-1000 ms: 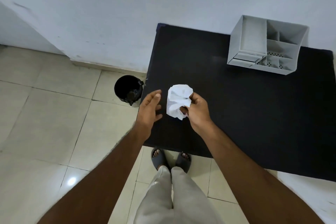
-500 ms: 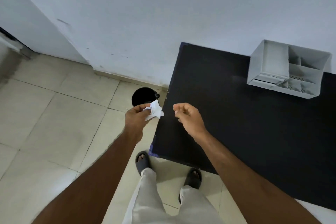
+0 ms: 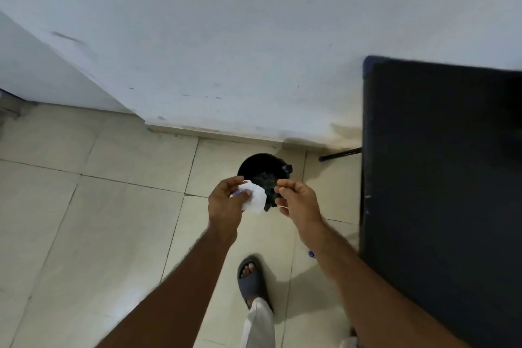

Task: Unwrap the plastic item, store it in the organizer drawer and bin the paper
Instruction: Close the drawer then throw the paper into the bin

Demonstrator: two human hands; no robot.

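Note:
My left hand (image 3: 226, 203) grips a crumpled white paper (image 3: 255, 199) just above the near rim of a round black bin (image 3: 248, 164) on the floor. A small bluish bit (image 3: 236, 193) peeks out between the paper and my fingers; I cannot tell what it is. My right hand (image 3: 296, 200) hovers beside the paper, over the bin's right side, with its fingers curled together and nothing visible in them. The organizer is out of view.
The black table (image 3: 440, 178) fills the right side, its left edge close to my right forearm, and a table leg (image 3: 339, 154) shows near the wall. The white wall rises behind the bin. My sandalled foot (image 3: 251, 280) stands on the tiled floor.
The paper passed from my right hand to my left. I turned left from the table, and both hands now hang over the bin. The organizer has left the view.

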